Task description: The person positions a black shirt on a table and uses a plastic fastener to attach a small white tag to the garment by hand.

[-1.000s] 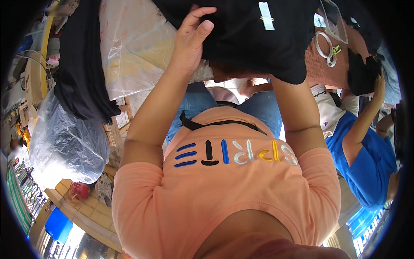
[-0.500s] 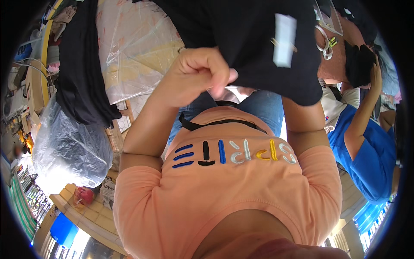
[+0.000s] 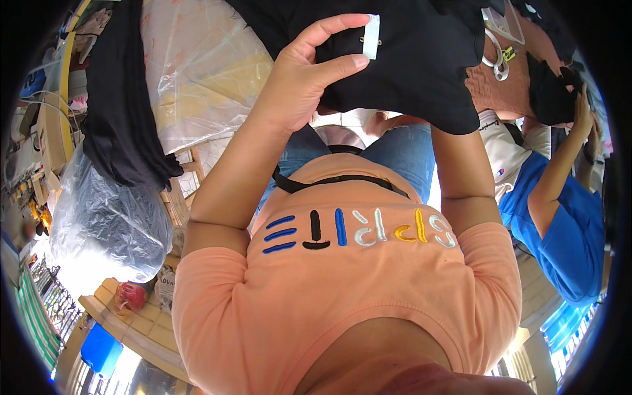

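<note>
A black cloth garment [image 3: 408, 79] is held up in front of me, above my lap. On it sits a small white tag [image 3: 371, 36], with a thin gold-coloured piece, perhaps a pin, showing at both sides. My left hand [image 3: 299, 79] grips this tag by its two ends, forefinger at the far end and thumb at the near one. My right forearm [image 3: 464, 168] goes up beneath the garment, whose fabric covers the right hand and its fingers.
To the left hangs more black cloth [image 3: 118, 99], beside a plastic-covered surface [image 3: 204, 72] and a clear plastic bag [image 3: 112, 217]. A co-worker in a blue shirt [image 3: 559, 230] handles dark cloth [image 3: 553, 89] at the right, near a brown surface [image 3: 503, 92].
My left hand has moved up and right from the garment's near edge and taken the white tag between thumb and forefinger. Garment and tag have shifted left and away.
</note>
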`<state>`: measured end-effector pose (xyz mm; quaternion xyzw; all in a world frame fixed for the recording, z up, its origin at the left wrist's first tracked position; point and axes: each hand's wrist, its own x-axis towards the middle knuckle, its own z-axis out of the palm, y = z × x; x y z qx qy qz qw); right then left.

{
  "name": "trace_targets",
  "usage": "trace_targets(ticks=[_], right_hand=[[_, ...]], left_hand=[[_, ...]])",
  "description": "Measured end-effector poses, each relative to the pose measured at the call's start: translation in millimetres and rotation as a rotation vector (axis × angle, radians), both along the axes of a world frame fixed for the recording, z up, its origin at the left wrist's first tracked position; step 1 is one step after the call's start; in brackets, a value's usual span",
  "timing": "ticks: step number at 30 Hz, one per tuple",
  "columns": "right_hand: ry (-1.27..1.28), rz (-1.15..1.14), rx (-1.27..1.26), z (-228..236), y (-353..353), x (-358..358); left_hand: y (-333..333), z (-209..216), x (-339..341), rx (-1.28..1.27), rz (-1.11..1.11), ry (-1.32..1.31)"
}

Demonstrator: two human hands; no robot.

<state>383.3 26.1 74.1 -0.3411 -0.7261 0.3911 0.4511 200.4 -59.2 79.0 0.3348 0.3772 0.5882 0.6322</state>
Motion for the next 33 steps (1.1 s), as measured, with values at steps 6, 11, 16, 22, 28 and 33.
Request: trace_targets(ticks=[6,11,16,22,28,33], right_hand=[[0.003,0.008,-0.008,2.4,0.3,4.3],[0.007,0.010,-0.017,5.1,-1.0,12.2],[-0.004,0.013,-0.024,4.2,-6.1,14.0],[-0.021,0.012,-0.027,-1.9,-12.4,11.8],[-0.034,0.002,-0.023,-9.3,-13.8,7.8],[-0.042,-0.005,-0.020,-12.2,-13.4,7.5]], left_hand=[[3.3,-6.5,0.6,0.052,-0.006,-0.029],[3.7,7.5,-4.0,-0.001,-0.011,0.063],[5.8,15.3,7.3,-0.136,0.170,0.080],[5.9,17.8,11.4,-0.098,0.169,0.188],[3.2,23.9,8.3,-0.083,0.157,0.311],[3.4,24.4,5.3,-0.066,0.147,0.349]])
